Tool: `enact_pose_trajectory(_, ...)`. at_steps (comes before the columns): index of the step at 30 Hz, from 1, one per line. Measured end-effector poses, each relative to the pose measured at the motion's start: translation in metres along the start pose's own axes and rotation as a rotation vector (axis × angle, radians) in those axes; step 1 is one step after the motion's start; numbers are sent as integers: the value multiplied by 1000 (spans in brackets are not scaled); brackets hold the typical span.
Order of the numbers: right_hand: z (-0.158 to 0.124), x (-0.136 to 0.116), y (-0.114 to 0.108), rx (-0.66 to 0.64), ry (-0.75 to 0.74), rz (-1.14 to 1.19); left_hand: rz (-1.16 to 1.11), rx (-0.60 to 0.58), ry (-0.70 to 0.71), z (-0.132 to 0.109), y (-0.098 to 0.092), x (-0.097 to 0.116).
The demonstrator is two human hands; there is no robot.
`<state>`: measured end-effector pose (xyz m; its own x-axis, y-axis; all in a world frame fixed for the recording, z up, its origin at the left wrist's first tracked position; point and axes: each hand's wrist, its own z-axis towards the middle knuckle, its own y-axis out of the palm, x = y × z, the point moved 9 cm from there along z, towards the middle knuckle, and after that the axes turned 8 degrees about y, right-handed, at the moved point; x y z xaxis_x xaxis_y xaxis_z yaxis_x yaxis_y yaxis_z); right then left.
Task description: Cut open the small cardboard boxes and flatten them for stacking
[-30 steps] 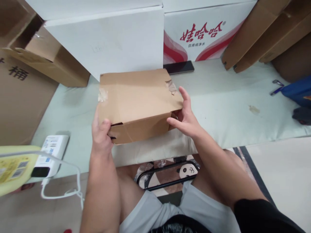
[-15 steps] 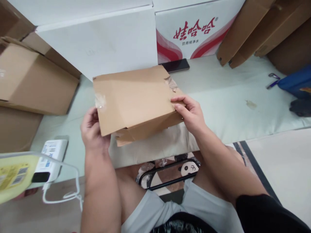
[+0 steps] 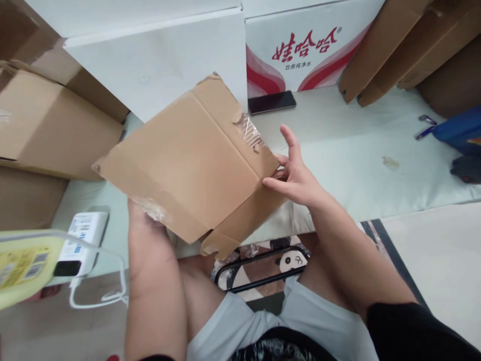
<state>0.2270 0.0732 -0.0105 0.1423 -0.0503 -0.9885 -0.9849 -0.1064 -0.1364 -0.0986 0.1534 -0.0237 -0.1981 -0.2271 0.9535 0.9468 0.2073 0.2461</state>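
A brown cardboard box [image 3: 184,155] is tilted in front of me, its flaps spread and clear tape on its lower left edge and torn right flap. My right hand [image 3: 295,175] pinches the box's right corner between the thumb and lower fingers, with the index finger raised. The box covers most of my left hand [image 3: 145,215] at its lower left; the fingers are hidden beneath the cardboard.
White cartons [image 3: 158,65] stand behind, with a black phone [image 3: 272,102] before them. Brown boxes [image 3: 63,125] are at left, near a white power bank [image 3: 81,243] with a cable. A blue item [image 3: 458,130] lies at right.
The box has turned and tilted, its left corner swinging out left and its flaps spreading. My left hand has gone beneath it, and my right index finger has lifted off.
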Motion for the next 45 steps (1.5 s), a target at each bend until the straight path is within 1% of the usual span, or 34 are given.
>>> enact_pose_trajectory(2,1,4,7,-43,16,-68,-57,-6,18,-9,11,12)
enact_pose_trajectory(3,2,6,8,-36,24,-119,-93,-23,37,-13,16,18)
enact_pose_trajectory(5,4,9,4,43,30,-238,-157,-121,49,-20,28,26)
enact_pose_trajectory(7,6,7,-2,144,-7,-372,-140,-194,0,-24,35,23)
enact_pose_trajectory(8,6,5,-4,180,-39,-438,-94,-190,-48,-25,34,18)
enact_pose_trajectory(9,7,4,-6,210,-69,-494,-42,-156,-92,-23,30,13)
enact_pose_trajectory(11,8,4,-12,263,-95,-533,17,-49,-135,-18,19,7)
enact_pose_trajectory(13,9,10,-23,324,-49,-417,-12,-1,-124,-12,14,7)
enact_pose_trajectory(15,10,18,-30,333,19,-183,-67,5,-70,-7,12,11)
enact_pose_trajectory(17,10,21,-23,243,45,55,-91,-7,-33,-4,12,13)
enact_pose_trajectory(19,7,18,-11,135,43,217,-103,-18,-37,-5,15,10)
enact_pose_trajectory(20,5,17,-6,100,46,256,-112,-20,-49,-6,18,8)
enact_pose_trajectory(22,-1,18,1,80,87,244,-137,-4,-75,-7,22,3)
enact_pose_trajectory(24,-8,23,1,81,152,189,-125,33,-160,-9,23,-7)
enact_pose_trajectory(25,-12,26,-4,104,177,178,-97,54,-228,-11,22,-13)
enact_pose_trajectory(26,-17,28,-14,153,188,185,-64,74,-299,-13,20,-19)
enact_pose_trajectory(27,-22,29,-30,229,185,202,-35,88,-359,-15,18,-24)
enact_pose_trajectory(28,-30,28,-51,335,167,218,-14,94,-398,-17,16,-27)
enact_pose_trajectory(30,-51,25,-104,592,134,200,-12,73,-403,-16,15,-28)
enact_pose_trajectory(32,-76,18,-158,844,156,129,-30,36,-383,-15,17,-26)
enact_pose_trajectory(34,-95,5,-201,986,170,69,-38,27,-377,-15,18,-24)
enact_pose_trajectory(36,-110,-11,-232,1094,179,-8,-37,36,-391,-18,20,-23)
enact_pose_trajectory(38,-120,-28,-252,1185,189,-121,-27,19,-410,-21,25,-21)
enact_pose_trajectory(40,-128,-41,-264,1268,201,-271,-22,-22,-416,-24,31,-17)
enact_pose_trajectory(43,-135,-54,-274,1362,230,-526,-22,-44,-427,-29,35,-12)
enact_pose_trajectory(45,-131,-61,-278,1366,231,-708,-30,-25,-441,-31,34,-10)
